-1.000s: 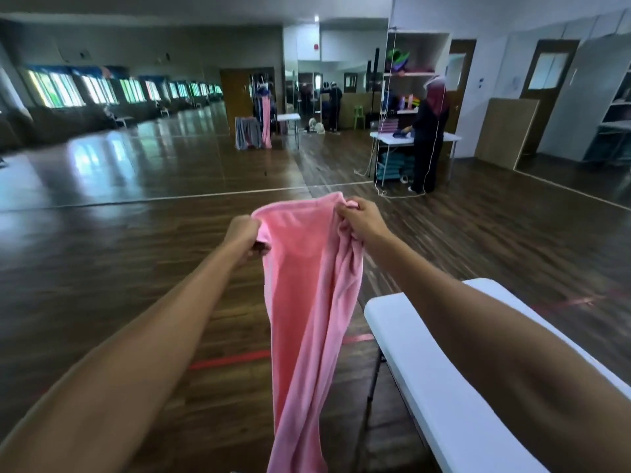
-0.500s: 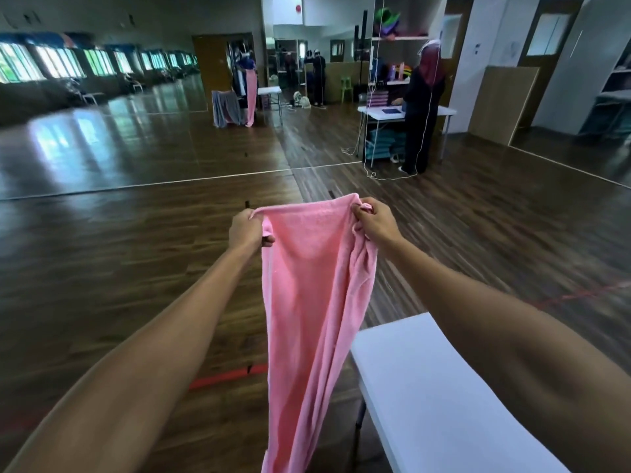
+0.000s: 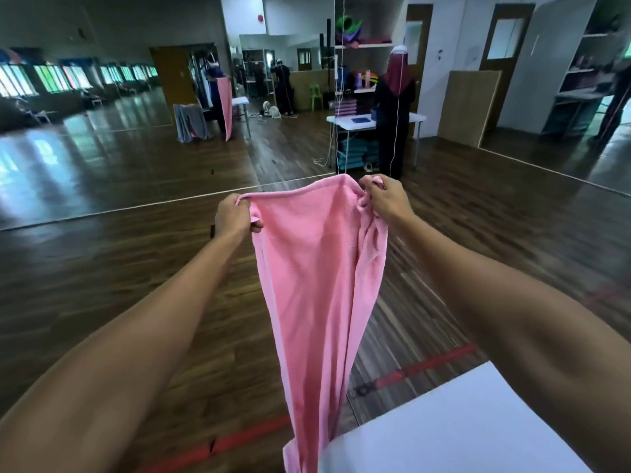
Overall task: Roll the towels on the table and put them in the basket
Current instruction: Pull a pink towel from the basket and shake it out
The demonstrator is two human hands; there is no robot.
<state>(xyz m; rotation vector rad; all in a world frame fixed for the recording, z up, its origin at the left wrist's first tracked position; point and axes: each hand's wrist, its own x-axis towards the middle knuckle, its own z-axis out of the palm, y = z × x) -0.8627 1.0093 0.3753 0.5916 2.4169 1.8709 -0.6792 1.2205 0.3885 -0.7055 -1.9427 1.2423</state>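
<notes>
Fingers of left hand [image 3: 235, 213] and right hand [image 3: 384, 198] pinch pink towel [image 3: 317, 285], hanging lengthwise downward.

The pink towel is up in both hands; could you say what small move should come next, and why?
Probably lower the pink towel onto the white table and spread it flat: left hand and right hand grip its top corners, and it hangs unrolled.

Head-worn wide-angle camera looks forward and down, near the outstretched arms.
</notes>
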